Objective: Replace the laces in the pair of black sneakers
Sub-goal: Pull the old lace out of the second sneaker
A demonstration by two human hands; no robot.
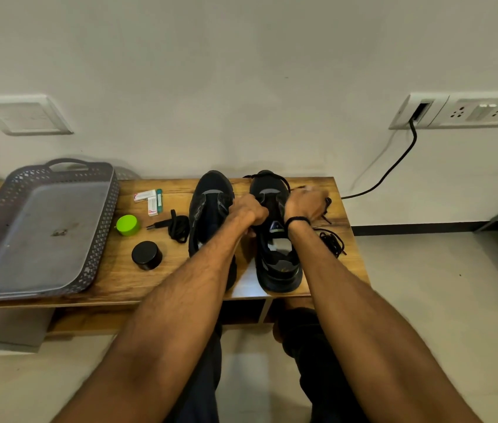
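Spanning the wall side, the wooden counter (272,276) ended just right of the hands, bare floor beyond. The grey basket (40,230) filled its far left end. Two black sneakers (211,215) stood side by side; the left hand (249,210) was clenched at the right sneaker (275,264), its fingers hidden, while the right hand (304,203) gripped a black lace (272,178) looping over its toe. A loose lace (333,241) lay below that wrist. Left of the fingers lay a coiled lace (179,227), black jar (147,255), green cap (127,225) and small boxes (149,200).
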